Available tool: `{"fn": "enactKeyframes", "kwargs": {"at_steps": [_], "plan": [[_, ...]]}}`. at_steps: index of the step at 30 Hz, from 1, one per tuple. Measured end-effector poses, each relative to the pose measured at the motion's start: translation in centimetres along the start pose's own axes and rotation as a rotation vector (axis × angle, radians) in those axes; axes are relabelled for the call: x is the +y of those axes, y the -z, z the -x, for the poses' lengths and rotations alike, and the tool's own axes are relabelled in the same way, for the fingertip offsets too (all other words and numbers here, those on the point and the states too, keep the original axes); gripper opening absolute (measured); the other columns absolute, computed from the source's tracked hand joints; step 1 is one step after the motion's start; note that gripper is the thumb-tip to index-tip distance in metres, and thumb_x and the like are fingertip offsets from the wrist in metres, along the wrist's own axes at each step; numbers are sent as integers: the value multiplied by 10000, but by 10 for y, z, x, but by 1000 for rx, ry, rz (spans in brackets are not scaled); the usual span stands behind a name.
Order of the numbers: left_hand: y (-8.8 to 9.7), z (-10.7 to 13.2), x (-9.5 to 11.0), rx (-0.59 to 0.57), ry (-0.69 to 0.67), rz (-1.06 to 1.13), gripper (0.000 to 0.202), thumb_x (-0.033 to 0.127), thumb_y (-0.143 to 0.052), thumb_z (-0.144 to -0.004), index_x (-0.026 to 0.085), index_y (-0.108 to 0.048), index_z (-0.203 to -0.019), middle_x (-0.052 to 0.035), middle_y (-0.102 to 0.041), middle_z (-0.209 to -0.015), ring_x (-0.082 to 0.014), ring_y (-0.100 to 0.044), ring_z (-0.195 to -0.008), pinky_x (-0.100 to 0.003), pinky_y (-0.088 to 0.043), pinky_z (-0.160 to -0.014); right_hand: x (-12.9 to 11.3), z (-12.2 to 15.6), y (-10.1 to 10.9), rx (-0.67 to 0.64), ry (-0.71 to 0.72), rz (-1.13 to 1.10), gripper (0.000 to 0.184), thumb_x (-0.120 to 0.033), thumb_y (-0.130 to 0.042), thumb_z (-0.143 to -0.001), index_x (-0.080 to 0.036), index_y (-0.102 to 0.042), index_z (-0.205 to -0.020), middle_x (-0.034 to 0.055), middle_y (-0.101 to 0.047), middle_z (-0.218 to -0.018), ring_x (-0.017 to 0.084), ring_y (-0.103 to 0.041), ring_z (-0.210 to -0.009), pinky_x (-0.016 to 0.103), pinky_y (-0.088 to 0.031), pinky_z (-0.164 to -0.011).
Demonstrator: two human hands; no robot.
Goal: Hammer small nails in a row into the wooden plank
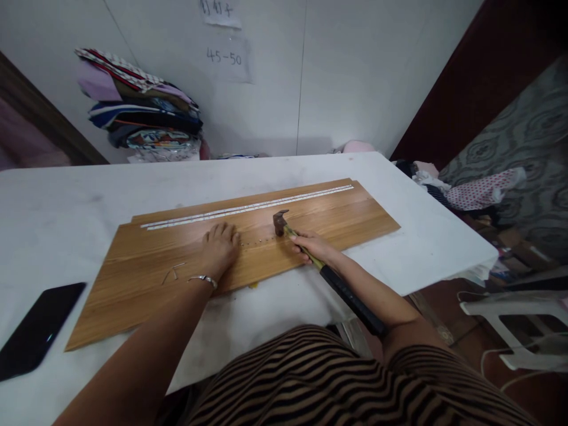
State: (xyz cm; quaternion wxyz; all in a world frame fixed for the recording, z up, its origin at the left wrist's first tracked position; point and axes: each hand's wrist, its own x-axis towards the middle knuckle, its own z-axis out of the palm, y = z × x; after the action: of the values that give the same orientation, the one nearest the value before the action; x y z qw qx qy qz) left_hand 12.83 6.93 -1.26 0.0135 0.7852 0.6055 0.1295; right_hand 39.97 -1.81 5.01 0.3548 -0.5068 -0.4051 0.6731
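A long wooden board (146, 266) lies on the white table (66, 207). My left hand (218, 248) presses on the board with its fingers curled together, a bracelet on the wrist. My right hand (310, 244) is closed round the shaft of a hammer (341, 284), close behind the head. The dark hammer head (279, 222) rests on the board, right of a short row of small nails (255, 241). A white strip (248, 207) runs along the board's far edge. A few loose nails (174, 272) lie on the board left of my left wrist.
A black phone (38, 328) lies near the table's left front edge. Folded fabrics (142, 112) are stacked against the wall behind. Clothes (479, 189) and a white plastic chair (519, 319) stand to the right of the table. Paper notes hang on the wall.
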Motion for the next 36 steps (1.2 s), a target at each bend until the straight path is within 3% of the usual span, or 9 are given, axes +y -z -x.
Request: {"fn": "enactKeyframes", "kwargs": {"at_steps": [11,21,24,27,31,36], "plan": [[-3,-2,-6,3,24,20,434,375,-371,-995,201,-650,-1279,-144,-597,-1463,-287,-480,-1408,-475,-367,-1174,-11,1,8,62,5,-84,321,-454,-708,-838,-232,-489,-914,-104,-474,-601,46,-354,-385,161,-256,-345],[3,-6,-16,62,18,219,476,460,-367,-969,200,-755,-1062,-111,-733,-1262,-247,-639,-1215,-365,-454,-1113,6,6,31,4,34,-235,339,-432,-686,-829,-249,-413,-915,-120,-446,-596,53,-331,-371,169,-213,-353],[8,-1,5,64,-33,249,472,464,-380,-974,183,-752,-1048,-114,-760,-1170,-244,-675,-1107,-354,-491,-1039,10,10,35,-7,56,-245,353,-441,-690,-817,-251,-416,-932,-124,-441,-593,53,-325,-367,169,-206,-357],[11,2,42,68,-136,213,417,462,-447,-970,180,-742,-1052,-113,-751,-1175,-253,-655,-1133,-382,-455,-1077,12,14,38,-17,69,-252,343,-436,-683,-829,-252,-428,-964,-124,-433,-593,57,-320,-365,175,-190,-364],[6,-1,86,-25,-202,111,298,443,-553,-945,202,-729,-953,-112,-744,-1059,-273,-647,-1081,-417,-466,-1020,16,20,42,-12,99,-259,352,-441,-691,-822,-250,-437,-973,-123,-436,-597,52,-318,-369,182,-176,-370],[-5,-8,99,-71,-222,18,211,325,-533,-955,199,-691,-892,-116,-716,-1003,-274,-636,-1049,-422,-461,-987,25,26,51,-14,122,-266,432,-485,-741,-768,-248,-456,-989,-126,-457,-600,49,-328,-369,188,-181,-366]]}}
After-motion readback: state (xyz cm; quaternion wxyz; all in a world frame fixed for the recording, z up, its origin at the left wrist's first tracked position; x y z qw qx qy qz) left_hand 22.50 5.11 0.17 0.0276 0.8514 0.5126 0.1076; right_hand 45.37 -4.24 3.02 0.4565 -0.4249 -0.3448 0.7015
